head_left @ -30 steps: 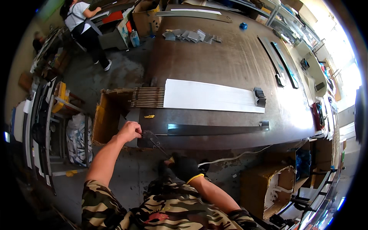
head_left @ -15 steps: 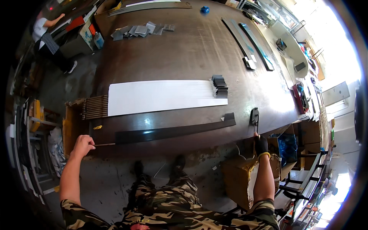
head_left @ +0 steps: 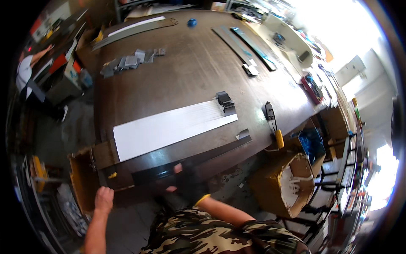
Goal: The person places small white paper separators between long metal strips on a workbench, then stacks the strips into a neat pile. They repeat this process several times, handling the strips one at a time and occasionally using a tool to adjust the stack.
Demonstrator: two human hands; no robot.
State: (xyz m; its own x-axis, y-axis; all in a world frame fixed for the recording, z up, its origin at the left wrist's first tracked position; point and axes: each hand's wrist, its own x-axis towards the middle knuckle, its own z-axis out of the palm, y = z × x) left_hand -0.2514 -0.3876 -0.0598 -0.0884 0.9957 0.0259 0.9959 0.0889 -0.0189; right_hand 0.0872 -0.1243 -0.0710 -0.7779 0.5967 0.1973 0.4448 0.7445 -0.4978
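Observation:
At the near left edge of the table, my left hand is closed on a thin rod, which reaches to the left end of a long dark strip. The strip lies along the table's near edge, and a small dark piece sits at its right end. My right hand, in a black glove with bare fingertips, is over the strip's near side; its thumb and a finger are spread, and motion blurs it. A dark tool with a yellow handle rests at the table's right edge, apart from both hands.
White long sheets with dark pieces at their right end lie beyond the strip. Small grey plates and long strips are farther off. Cardboard boxes flank the table. Another person stands far left.
My right hand has let go of the yellow-handled tool and moved left to the dark strip. My left hand is still on the rod. The view has turned and shifted.

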